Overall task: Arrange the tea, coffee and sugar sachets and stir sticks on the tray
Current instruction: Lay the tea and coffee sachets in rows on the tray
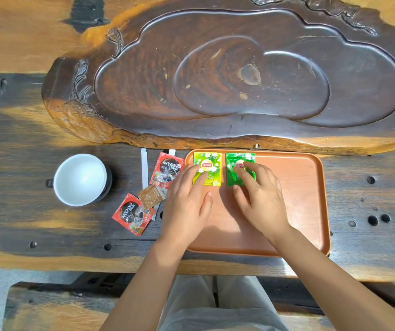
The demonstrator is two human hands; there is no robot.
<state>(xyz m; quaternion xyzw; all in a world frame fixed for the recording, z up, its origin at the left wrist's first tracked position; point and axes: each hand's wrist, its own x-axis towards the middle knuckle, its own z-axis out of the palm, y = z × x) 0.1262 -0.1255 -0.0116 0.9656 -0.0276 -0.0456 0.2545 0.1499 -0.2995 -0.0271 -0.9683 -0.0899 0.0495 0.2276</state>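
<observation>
An orange-brown tray (299,201) lies on the table in front of me. Two Lipton tea sachets lie side by side at its far left corner: a yellow-green one (212,161) and a dark green one (234,158). My left hand (187,204) rests flat with its fingertips on the yellow-green sachet. Fingers of my right hand (261,199) press on the dark green one. Left of the tray lie two red Nescafé coffee sachets (169,169) (132,215), a brown sugar sachet (151,195) and a white wrapped stir stick (144,169).
A white cup (80,179) stands on the table at the left. A large dark carved wooden tea board (239,75) fills the far side, right behind the tray. A wooden bench (55,306) is below the table's near edge.
</observation>
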